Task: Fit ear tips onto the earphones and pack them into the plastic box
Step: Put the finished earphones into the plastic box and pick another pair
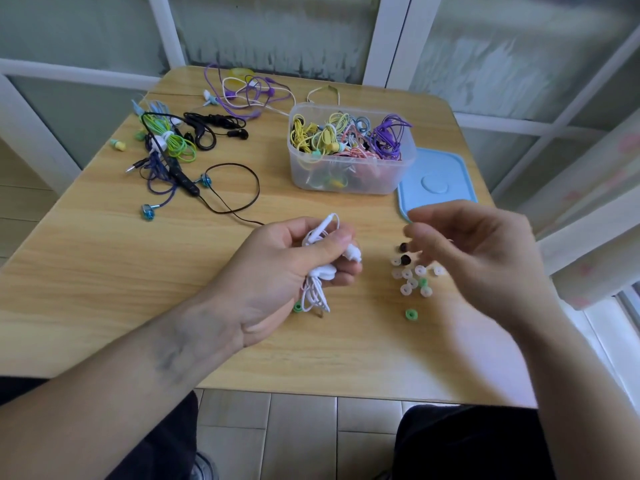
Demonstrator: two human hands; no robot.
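Observation:
My left hand (277, 268) is shut on a bundled pair of white earphones (320, 271), one earbud poking out past my thumb toward the right. My right hand (474, 258) hovers, blurred, over a small heap of loose ear tips (414, 277), mostly clear white with two dark ones and a few green ones; its fingers are apart and I cannot make out a tip in them. Behind stands the clear plastic box (349, 178), open and filled with several coiled earphones in yellow, pink, purple and blue.
The box's light-blue lid (446, 188) lies flat to the right of the box. Tangled earphones (173, 147) in green, black, blue and purple spread over the wooden table's (121, 271) far left. A single green tip (411, 313) lies nearer me.

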